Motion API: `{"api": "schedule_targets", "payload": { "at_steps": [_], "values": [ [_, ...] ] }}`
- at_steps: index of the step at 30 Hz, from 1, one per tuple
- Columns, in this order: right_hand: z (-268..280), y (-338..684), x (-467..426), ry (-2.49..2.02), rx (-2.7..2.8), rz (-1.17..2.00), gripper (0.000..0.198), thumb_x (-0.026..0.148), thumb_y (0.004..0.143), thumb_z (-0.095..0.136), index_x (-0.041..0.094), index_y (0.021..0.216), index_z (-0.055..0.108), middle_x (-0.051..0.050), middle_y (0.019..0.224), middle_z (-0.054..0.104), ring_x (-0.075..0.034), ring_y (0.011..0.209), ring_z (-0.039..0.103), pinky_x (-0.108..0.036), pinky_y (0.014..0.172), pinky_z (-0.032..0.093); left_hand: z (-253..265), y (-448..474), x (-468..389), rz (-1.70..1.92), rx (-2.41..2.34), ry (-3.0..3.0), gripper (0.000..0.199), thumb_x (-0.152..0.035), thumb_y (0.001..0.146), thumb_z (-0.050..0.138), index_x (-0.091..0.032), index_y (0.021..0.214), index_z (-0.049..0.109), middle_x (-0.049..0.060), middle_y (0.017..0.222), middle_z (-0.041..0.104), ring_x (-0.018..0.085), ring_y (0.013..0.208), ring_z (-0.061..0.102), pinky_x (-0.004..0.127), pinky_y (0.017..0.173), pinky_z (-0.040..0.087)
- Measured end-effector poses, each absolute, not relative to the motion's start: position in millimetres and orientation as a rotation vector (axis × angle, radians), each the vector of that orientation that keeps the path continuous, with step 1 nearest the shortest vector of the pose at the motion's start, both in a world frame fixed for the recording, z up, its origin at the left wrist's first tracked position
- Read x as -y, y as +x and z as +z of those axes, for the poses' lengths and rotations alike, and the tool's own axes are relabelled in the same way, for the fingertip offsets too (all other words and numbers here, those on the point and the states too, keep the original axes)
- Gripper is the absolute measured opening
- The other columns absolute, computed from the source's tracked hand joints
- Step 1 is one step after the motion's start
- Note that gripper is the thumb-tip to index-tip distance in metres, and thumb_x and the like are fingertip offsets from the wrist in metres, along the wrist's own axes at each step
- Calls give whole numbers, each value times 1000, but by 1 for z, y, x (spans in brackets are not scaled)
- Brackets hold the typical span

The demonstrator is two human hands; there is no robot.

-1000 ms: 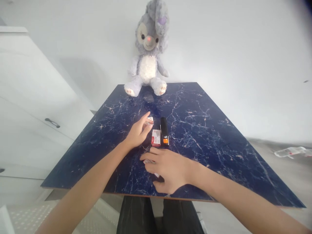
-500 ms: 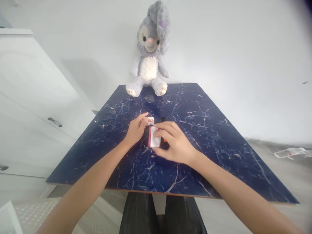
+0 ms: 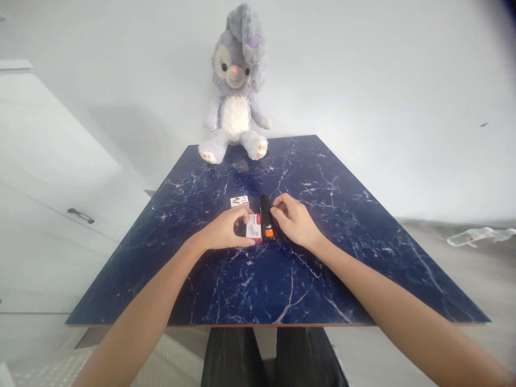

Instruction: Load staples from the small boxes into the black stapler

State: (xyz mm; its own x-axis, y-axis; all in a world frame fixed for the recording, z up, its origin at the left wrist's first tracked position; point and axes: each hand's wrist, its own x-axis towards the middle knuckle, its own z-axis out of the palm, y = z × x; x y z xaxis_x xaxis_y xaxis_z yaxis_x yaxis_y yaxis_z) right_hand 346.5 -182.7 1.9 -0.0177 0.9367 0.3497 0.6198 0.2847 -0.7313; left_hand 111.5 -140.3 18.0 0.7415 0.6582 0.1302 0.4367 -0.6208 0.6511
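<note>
My left hand (image 3: 228, 227) curves around a small white and red box (image 3: 253, 226), with the thumb at its near edge and the fingers at its far side. Directly right of that box lies a long black stapler (image 3: 265, 208) with an orange patch (image 3: 269, 233) at its near end. The fingers of my right hand (image 3: 295, 219) are curled, thumb and forefinger together against the stapler's right side. A second white box (image 3: 239, 201) with red and black print lies just beyond my left fingers.
A grey plush rabbit (image 3: 235, 115) sits at the far edge of the dark blue marbled table (image 3: 322, 279), against the wall. A white cabinet (image 3: 44, 215) stands at the left. Clear plastic (image 3: 479, 235) lies on the floor to the right.
My right hand has let go of the red and white box and moved right to the stapler. My left hand has shifted from the far box onto the nearer one.
</note>
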Motion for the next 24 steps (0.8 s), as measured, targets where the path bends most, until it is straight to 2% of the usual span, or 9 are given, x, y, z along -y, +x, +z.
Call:
{"api": "schedule_targets", "payload": {
  "at_steps": [3,12,15,18,24],
  "values": [
    [-6,348,179,-1466,1756,657,22,36,94,43,22,83,55,1,75,64,-16,68,58,-28,66,43,18,117,144,513,-914,2399,40,-44,71,77,-21,88,49,3,98,64,19,82,57,33,75,44],
    [-4,347,181,-1481,1724,660,24,36,94,44,23,78,55,3,71,64,-15,66,58,-26,64,38,17,120,148,429,-1041,2395,49,-50,65,82,-23,89,48,2,92,66,22,78,61,34,71,44],
    [-2,346,181,-1492,1730,657,23,36,94,44,22,78,55,3,71,64,-15,66,57,-27,64,37,19,121,151,417,-1061,2385,50,-49,65,82,-24,96,51,4,96,68,25,82,64,37,74,46],
    [-2,346,181,-1493,1736,658,23,36,94,43,22,79,55,3,70,64,-15,66,57,-27,64,37,20,122,154,431,-1067,2375,59,-49,66,82,-25,112,54,8,106,68,28,90,66,40,77,49],
    [-2,348,180,-1480,1753,657,24,37,95,43,22,79,54,3,71,63,-15,67,57,-27,65,37,17,125,157,473,-1038,2426,85,-45,70,80,-28,143,42,12,138,57,34,118,60,47,93,50]
  ]
}}
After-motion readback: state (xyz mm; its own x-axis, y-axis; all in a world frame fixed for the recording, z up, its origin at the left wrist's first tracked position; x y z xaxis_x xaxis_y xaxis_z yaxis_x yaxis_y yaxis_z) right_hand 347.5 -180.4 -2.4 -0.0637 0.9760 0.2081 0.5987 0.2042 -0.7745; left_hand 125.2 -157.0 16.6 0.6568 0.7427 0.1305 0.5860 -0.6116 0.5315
